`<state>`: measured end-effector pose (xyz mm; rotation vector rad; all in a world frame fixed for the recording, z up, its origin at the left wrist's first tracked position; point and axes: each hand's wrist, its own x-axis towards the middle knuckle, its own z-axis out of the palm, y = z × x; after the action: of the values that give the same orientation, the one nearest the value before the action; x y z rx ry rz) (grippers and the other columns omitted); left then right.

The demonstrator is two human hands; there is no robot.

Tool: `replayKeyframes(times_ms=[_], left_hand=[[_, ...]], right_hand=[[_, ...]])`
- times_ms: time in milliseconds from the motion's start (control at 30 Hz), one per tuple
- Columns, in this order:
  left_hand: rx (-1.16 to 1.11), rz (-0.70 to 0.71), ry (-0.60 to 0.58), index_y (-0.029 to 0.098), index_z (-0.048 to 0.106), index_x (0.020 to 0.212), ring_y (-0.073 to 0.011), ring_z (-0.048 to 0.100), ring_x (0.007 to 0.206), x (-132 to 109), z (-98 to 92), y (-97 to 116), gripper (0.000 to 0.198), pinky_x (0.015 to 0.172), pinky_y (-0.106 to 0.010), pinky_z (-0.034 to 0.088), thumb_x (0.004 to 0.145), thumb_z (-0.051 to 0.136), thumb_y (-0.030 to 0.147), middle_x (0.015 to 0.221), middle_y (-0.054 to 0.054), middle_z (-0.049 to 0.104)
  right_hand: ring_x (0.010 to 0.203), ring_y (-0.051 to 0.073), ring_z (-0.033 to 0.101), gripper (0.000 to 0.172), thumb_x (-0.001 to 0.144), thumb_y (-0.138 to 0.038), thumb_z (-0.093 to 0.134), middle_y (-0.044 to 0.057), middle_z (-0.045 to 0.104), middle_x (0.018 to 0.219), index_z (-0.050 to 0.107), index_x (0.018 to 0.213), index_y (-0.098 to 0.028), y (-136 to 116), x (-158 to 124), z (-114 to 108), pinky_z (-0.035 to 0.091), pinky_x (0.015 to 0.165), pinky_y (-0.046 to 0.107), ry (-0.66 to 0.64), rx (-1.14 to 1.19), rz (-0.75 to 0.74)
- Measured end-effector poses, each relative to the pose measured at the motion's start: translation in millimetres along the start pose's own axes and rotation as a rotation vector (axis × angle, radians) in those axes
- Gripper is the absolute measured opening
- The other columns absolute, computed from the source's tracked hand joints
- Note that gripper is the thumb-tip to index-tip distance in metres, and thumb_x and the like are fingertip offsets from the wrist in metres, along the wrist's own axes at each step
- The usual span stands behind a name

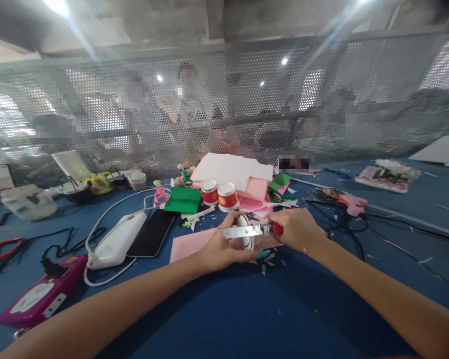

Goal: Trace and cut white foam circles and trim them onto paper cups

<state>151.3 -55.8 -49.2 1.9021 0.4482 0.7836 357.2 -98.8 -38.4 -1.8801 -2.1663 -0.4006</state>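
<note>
Closest to me, between the two forearms, I have a bare stretch of the blue surface (217,314). Off to the left lies a magenta power strip (41,294) with a black plug in it.

Ahead of that, the left hand (222,247) has its fingers wrapped around a white piece (250,243) with a round, dark-ringed end, which looks like a paper cup on its side; it sits in front of me, near the middle. The right hand (295,227) has its fingers clenched on the red handle (277,228) of a tool whose metal blade (243,231) lies across that round end. I can't tell whether it is a knife or scissors.

A pink paper sheet (187,245) lies partly under the left hand, with small paper scraps (265,262) around it. To the left I see a black phone (153,233) beside a white corded device (115,244).

Farther on, a folded green paper (183,199) lies next to two red-and-white paper cups (228,197), both upside down. A pink glue gun (351,203) rests to the right. White sheets (228,169) lie behind the cups, and a perforated metal screen (247,99) stands beyond, with blurred people (189,102) visible through it.
</note>
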Motion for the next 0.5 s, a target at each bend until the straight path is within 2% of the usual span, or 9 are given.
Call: replayKeyframes(times_ms=[100, 200, 267, 400, 500], left_hand=[[0.008, 0.065, -0.02, 0.024, 0.045, 0.13, -0.0295, 0.049, 0.122, 0.4, 0.8, -3.4, 0.08, 0.108, -0.047, 0.036, 0.059, 0.083, 0.023, 0.124, -0.009, 0.053], [0.023, 0.054, -0.01, 0.025, 0.046, 0.131, -0.0311, 0.044, 0.128, 0.4, 0.6, -6.0, 0.084, 0.112, -0.049, 0.033, 0.057, 0.084, 0.021, 0.132, -0.01, 0.049], [-0.011, 0.01, -0.013, 0.027, 0.044, 0.134, -0.0315, 0.045, 0.128, 0.1, 0.6, -7.3, 0.087, 0.109, -0.049, 0.037, 0.057, 0.085, 0.02, 0.138, -0.01, 0.044], [-0.146, -0.098, -0.041, 0.031, 0.038, 0.139, -0.0306, 0.055, 0.117, -0.6, 0.7, -9.3, 0.091, 0.094, -0.047, 0.052, 0.061, 0.082, 0.023, 0.147, -0.012, 0.033], [-0.04, -0.072, 0.01, 0.029, 0.039, 0.14, -0.0314, 0.053, 0.119, -0.8, 0.5, -8.7, 0.091, 0.092, -0.044, 0.053, 0.06, 0.083, 0.024, 0.146, -0.013, 0.034]], right_hand=[[0.065, 0.018, 0.06, 0.022, 0.068, -0.021, 0.046, 0.006, 0.07, 0.069, 0.068, 0.072, -0.019, 1.1, 1.1, -1.3, 0.021, 0.053, 0.026, 0.0, -0.021, 0.044], [0.064, 0.018, 0.06, 0.02, 0.067, -0.022, 0.048, 0.006, 0.069, 0.066, 0.067, 0.07, -0.018, 2.6, 1.9, -0.1, 0.02, 0.052, 0.026, -0.009, -0.026, 0.022], [0.063, 0.018, 0.06, 0.019, 0.067, -0.024, 0.048, 0.006, 0.069, 0.065, 0.066, 0.069, -0.018, 3.3, 1.9, 1.5, 0.02, 0.052, 0.025, -0.009, -0.02, -0.011], [0.062, 0.017, 0.06, 0.02, 0.069, -0.024, 0.047, 0.005, 0.069, 0.066, 0.066, 0.069, -0.019, 5.2, 1.0, 3.3, 0.02, 0.052, 0.025, 0.009, -0.027, -0.01], [0.063, 0.017, 0.06, 0.021, 0.069, -0.024, 0.047, 0.006, 0.07, 0.068, 0.067, 0.071, -0.019, 6.6, 0.7, 3.0, 0.02, 0.052, 0.025, 0.008, -0.028, -0.001]])
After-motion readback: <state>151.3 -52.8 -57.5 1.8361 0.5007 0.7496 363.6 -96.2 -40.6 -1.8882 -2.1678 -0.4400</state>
